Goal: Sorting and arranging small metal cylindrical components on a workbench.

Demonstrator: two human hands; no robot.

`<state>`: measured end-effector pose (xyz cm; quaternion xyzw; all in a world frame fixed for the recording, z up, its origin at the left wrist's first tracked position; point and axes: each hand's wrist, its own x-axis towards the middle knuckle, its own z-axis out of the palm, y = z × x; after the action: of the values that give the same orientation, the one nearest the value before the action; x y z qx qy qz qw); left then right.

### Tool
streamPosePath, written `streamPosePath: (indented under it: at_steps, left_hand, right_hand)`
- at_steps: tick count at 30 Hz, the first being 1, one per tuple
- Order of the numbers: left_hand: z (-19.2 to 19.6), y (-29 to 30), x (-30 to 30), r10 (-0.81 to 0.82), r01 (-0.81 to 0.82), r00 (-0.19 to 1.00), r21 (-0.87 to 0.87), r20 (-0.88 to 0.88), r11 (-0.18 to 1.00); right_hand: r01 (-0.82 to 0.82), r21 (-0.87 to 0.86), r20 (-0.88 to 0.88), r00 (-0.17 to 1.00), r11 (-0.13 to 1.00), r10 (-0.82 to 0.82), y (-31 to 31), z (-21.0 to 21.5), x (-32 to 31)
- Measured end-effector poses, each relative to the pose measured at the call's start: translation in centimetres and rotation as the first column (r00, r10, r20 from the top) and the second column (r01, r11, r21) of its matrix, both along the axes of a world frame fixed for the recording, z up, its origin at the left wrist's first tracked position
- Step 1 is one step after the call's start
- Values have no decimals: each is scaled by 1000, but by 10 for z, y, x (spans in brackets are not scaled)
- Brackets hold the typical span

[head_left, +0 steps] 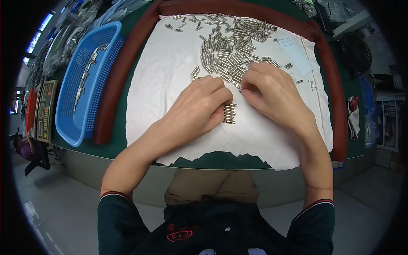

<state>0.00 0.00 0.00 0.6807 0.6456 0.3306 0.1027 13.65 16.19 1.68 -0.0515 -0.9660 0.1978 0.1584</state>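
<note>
Small silvery metal cylindrical pins (229,51) lie in a loose pile on the white cloth (157,93). Below the pile, several more pins (230,114) line up side by side in a neat row. My left hand (199,102) is closed over the left ends of that row, its thumb and fingers curled against it; the right ends stick out. At the pile's lower edge my right hand (272,91) has thumb and forefinger drawn together in a pinch. Whatever sits between those fingertips is too small and hidden to make out.
A padded brown border (111,102) frames the cloth on the left, far and right sides. Beyond it at left stands a blue plastic basket (91,114) with metal parts inside. A pale paper slip (296,55) and a few stray pins (299,81) lie at right.
</note>
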Motion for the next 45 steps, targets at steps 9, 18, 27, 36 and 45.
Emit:
streamPosePath:
  at_steps: [9, 18, 27, 36, 45]
  left_hand:
    - [8, -4, -4, 24, -24, 1000, 2, 8, 1000]
    - [1, 0, 2, 30, -30, 999, -4, -14, 1000]
    - [9, -5, -7, -10, 14, 999, -87, 48, 996]
    - [15, -4, -2, -102, 99, 995, -177, -10, 979]
    - [17, -8, -5, -115, 113, 993, -181, 1, 977]
  right_hand:
    - [-67, -178, 54, 995, 982, 78, -8, 8, 4]
    - [-74, -119, 97, 992, 990, 85, -13, 6, 3]
    - [-89, -240, 227, 963, 967, 145, -11, 21, 6]
    - [-151, -147, 353, 915, 977, 195, -19, 21, 6]
    - [-169, -149, 233, 951, 974, 201, -17, 19, 6]
